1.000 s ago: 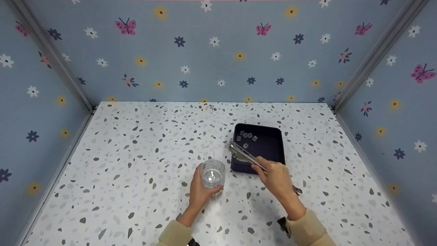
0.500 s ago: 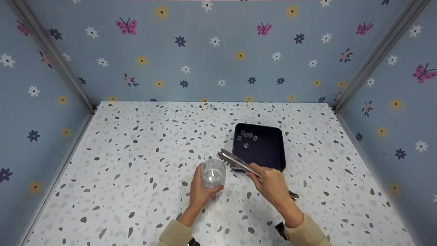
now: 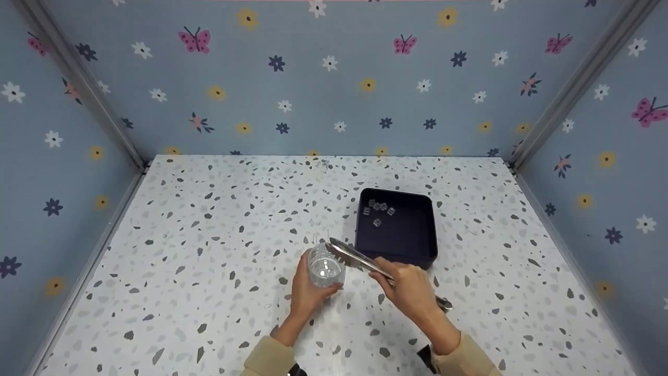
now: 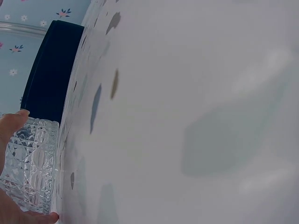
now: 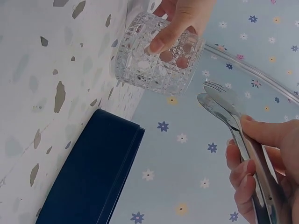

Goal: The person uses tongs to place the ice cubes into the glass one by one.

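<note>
In the head view, one clear, round glass with a cut pattern [image 3: 326, 275] is held by the left hand [image 3: 307, 293], thumb and fingers curled round it. At two o'clock from it, a dark navy, square tray [image 3: 409, 230] rests on the white speckled table [image 3: 209, 235]. Six small clear pieces [image 3: 377, 222] are counted in the tray, grouped towards its ten o'clock corner. One pair of shiny metal tongs [image 3: 360, 259] is gripped by the right hand [image 3: 415, 293] at about four o'clock from the glass; its tips overlap the glass rim at one o'clock.

In the left wrist view, the glass is seen at eight o'clock, with fingertips pressed against it and the tray at ten.

In the right wrist view, the tongs are held at four o'clock between thumb and curled fingers, a pronged end beside a spoon-like one; whether a piece is pinched there cannot be told. The step in hand is judged to be a transfer into the glass — the next move seemingly calls for tips centred over the mouth, then parted.
</note>
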Available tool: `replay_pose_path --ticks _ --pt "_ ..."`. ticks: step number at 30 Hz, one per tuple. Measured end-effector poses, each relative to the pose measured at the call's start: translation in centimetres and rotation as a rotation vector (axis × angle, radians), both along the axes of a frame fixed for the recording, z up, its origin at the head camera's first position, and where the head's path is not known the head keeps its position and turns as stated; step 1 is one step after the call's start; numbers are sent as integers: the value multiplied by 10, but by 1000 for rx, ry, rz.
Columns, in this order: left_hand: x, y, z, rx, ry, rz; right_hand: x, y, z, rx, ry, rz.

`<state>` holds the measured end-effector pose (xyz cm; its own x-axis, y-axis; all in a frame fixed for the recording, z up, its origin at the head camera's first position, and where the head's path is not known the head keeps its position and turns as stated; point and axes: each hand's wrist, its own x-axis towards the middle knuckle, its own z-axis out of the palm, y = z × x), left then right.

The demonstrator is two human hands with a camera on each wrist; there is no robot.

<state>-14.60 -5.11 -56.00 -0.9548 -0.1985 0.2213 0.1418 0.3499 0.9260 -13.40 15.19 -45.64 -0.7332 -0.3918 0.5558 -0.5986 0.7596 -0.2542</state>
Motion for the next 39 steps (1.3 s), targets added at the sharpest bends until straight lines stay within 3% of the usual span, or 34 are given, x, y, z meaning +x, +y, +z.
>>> replay_pose_path --ticks 17,26,39 --pt "1 -1 -1 -21 46 -14 -1 1 -4 9 40 -5" --pt "0 -1 0 -12 29 -6 -5 6 -1 35 28 -78" --pt "0 -1 1 -46 12 -8 -14 20 0 -13 -33 -152"
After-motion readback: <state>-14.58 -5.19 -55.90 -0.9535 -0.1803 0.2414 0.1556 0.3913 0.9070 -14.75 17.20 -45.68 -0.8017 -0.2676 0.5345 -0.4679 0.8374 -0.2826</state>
